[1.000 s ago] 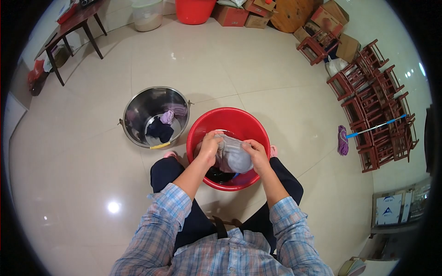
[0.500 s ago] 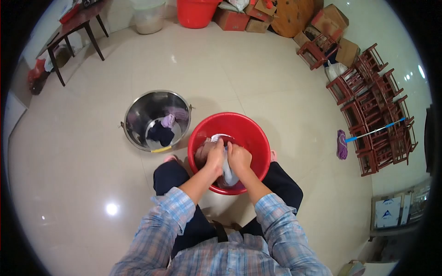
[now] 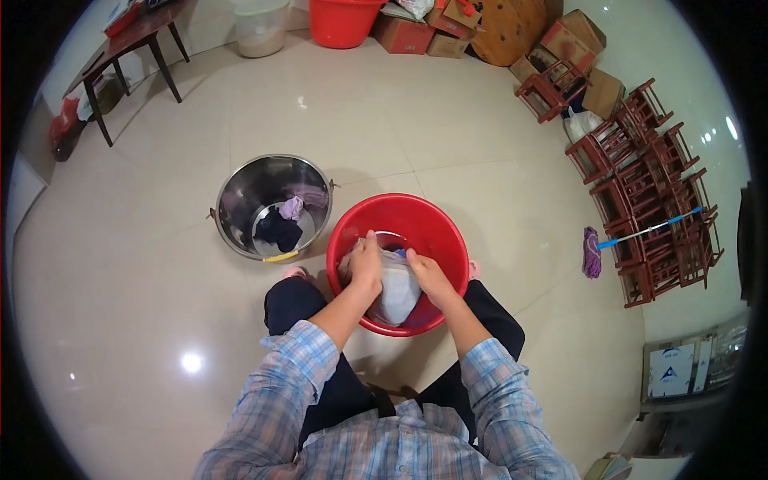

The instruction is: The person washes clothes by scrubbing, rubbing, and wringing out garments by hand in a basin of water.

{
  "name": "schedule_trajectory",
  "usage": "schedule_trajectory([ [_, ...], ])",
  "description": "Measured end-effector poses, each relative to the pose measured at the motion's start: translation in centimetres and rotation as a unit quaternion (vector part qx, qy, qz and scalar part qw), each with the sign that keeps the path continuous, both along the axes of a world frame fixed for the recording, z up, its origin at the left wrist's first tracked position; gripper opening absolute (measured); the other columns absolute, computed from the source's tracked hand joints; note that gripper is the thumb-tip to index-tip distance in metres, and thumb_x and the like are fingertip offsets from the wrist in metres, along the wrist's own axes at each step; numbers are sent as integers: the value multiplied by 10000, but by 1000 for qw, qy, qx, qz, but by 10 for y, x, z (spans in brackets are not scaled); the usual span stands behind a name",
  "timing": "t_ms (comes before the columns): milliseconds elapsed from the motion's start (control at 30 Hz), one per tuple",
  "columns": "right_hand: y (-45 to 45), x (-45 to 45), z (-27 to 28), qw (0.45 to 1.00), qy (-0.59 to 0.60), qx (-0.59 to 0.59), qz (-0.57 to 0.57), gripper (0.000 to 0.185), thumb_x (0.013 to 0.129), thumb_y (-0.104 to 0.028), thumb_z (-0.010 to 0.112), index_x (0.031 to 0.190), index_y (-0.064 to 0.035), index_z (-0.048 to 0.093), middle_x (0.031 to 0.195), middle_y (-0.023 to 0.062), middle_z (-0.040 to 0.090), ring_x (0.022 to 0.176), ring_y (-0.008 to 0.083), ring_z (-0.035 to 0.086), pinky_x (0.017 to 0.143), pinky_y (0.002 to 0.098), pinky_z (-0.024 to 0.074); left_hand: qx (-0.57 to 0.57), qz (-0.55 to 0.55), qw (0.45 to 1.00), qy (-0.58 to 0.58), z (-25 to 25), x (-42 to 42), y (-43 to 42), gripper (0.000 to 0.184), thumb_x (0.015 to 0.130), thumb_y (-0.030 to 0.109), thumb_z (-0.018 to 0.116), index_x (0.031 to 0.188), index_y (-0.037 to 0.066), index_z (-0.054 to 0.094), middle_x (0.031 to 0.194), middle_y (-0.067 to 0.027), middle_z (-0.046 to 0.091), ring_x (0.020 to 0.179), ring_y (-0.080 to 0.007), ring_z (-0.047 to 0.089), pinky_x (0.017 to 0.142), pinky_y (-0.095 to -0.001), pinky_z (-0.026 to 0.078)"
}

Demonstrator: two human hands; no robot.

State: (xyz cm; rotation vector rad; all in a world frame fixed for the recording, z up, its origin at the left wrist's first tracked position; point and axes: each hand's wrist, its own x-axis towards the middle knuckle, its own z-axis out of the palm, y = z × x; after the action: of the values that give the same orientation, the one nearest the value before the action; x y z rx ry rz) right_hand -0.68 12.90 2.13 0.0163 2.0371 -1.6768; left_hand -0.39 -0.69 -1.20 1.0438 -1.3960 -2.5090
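A red plastic basin [image 3: 450, 240] stands on the floor between my knees. Stretched between my two hands inside it is a light grey cloth [image 3: 398, 292], hanging toward the near wall. My left hand [image 3: 366, 264] grips its left side, thumb pointing up. At the cloth's upper right, my right hand [image 3: 430, 276] holds the edge between thumb and fingers. Brownish fabric shows beside my left hand, and a bit of blue shows behind the cloth. Left of the basin, a steel bucket [image 3: 240, 192] contains a dark cloth [image 3: 278, 231] and a lilac cloth [image 3: 293, 208].
Stacked reddish wooden stools [image 3: 632, 180] line the right wall, with a purple-headed mop [image 3: 592, 252] leaning there. Cardboard boxes [image 3: 404, 36], a larger red tub [image 3: 342, 22] and a whitish bucket [image 3: 261, 32] stand at the back. A dark table [image 3: 132, 36] is at the far left.
My hands have moved apart, the right one shifting rightward. The light cloth, bunched between them before, is now spread wider. Bucket and basin stay in place.
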Motion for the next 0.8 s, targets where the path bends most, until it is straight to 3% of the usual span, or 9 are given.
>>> schedule_trajectory([
  [33, 8, 1, 5, 998, -2, -10, 59, 296, 835, -240, 560, 987, 12, 590, 927, 28, 591, 860, 111, 522, 785, 245, 402, 28, -11, 1000, 4, 0, 0, -3, 304, 913, 321, 449, 843, 46, 556, 779, -26, 524, 725, -133, 476, 659, -292, 413],
  [133, 15, 9, 27, 992, -35, -51, 109, 217, 785, -112, 582, 968, 3, 595, 896, 39, 601, 827, 108, 537, 772, 245, 412, 25, -12, 999, 20, -3, 2, -4, 313, 903, 338, 466, 844, 44, 555, 786, -32, 522, 723, -133, 476, 657, -290, 410],
  [233, 9, 11, 18, 993, -15, -112, 22, 230, 728, -26, 566, 955, -6, 597, 856, 29, 602, 786, 105, 538, 760, 240, 417, -30, 3, 999, 17, -6, 0, 4, 330, 888, 365, 488, 822, 46, 546, 766, -28, 506, 691, -125, 458, 637, -288, 406],
  [367, -4, 16, 0, 990, 7, -134, -45, 185, 712, -24, 535, 890, -12, 587, 778, -6, 566, 731, 89, 513, 682, 243, 413, -39, -39, 998, 0, -8, 0, 2, 366, 877, 404, 495, 831, 44, 547, 766, -28, 508, 708, -121, 471, 640, -288, 413],
  [467, -21, 27, 0, 988, 80, -124, -53, 98, 733, -61, 499, 801, -15, 552, 693, 43, 567, 644, 151, 541, 605, 305, 424, -4, -29, 999, -27, 0, 1, -1, 416, 871, 452, 482, 845, 43, 551, 774, -29, 518, 720, -125, 488, 635, -289, 418],
  [533, -40, 43, 27, 898, 397, 182, 57, 108, 775, -104, 478, 769, -11, 533, 674, 153, 568, 612, 268, 566, 559, 344, 435, 113, -66, 991, -25, 7, 6, -8, 446, 890, 459, 433, 884, 30, 557, 796, -41, 540, 734, -133, 505, 641, -294, 423],
  [567, -49, 45, 31, 868, 450, 207, 37, 227, 837, -209, 466, 733, -20, 535, 645, 210, 540, 590, 351, 549, 527, 409, 437, 113, -66, 991, -25, 6, 7, -5, 446, 890, 459, 433, 884, 30, 557, 796, -41, 540, 734, -133, 505, 641, -294, 423],
  [667, -49, 27, 8, 846, 397, 356, 8, 331, 868, -297, 456, 676, -37, 531, 605, 191, 552, 568, 364, 559, 518, 453, 437, 111, -14, 993, 24, 13, 11, 9, 464, 920, 407, 389, 914, -26, 558, 782, -75, 550, 653, -153, 498, 629, -300, 419],
  [800, -47, 22, -7, 827, 379, 415, -14, 370, 887, -306, 423, 638, -50, 516, 565, 182, 549, 537, 365, 557, 494, 465, 431, 52, -17, 998, 10, 14, 10, 13, 354, 923, 328, 419, 720, 60, 527, 613, -9, 449, 578, -134, 462, 507, -284, 386],
])
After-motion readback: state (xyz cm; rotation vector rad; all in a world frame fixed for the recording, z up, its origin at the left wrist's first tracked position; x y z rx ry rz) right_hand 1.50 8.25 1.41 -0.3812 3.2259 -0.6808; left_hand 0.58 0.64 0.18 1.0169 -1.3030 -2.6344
